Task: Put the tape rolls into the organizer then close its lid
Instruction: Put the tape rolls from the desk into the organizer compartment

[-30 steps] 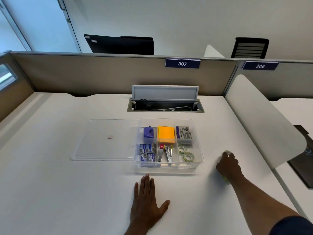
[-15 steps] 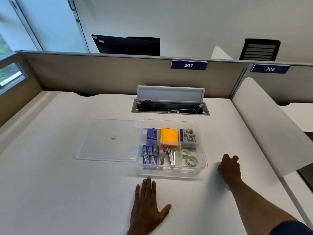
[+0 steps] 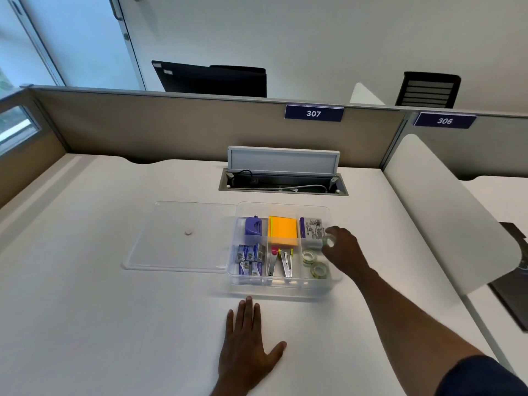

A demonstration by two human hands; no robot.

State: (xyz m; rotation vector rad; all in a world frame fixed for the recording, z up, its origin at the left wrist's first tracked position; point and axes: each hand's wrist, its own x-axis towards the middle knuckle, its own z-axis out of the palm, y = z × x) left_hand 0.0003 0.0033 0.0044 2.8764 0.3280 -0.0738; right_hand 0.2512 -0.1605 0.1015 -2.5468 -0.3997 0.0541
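Note:
A clear plastic organizer [image 3: 281, 284] sits open on the white desk, with its clear lid [image 3: 183, 238] lying flat to its left. Two tape rolls [image 3: 308, 257] [image 3: 319, 270] lie in the organizer's front right compartment. My right hand [image 3: 343, 252] hovers over the organizer's right side, fingers shut on a third clear tape roll [image 3: 328, 242]. My left hand [image 3: 247, 347] rests flat on the desk in front of the organizer, fingers spread, holding nothing.
Other compartments hold an orange sticky-note pad [image 3: 283, 231], a purple sharpener [image 3: 253, 225], staple boxes [image 3: 251, 260] and staplers [image 3: 281, 265]. An open cable hatch [image 3: 283, 184] lies behind. A white divider panel [image 3: 445, 207] stands at the right.
My right hand lifted a tape roll from the desk at the organizer's right and carried it left, over the right compartments. The left hand stayed flat on the desk.

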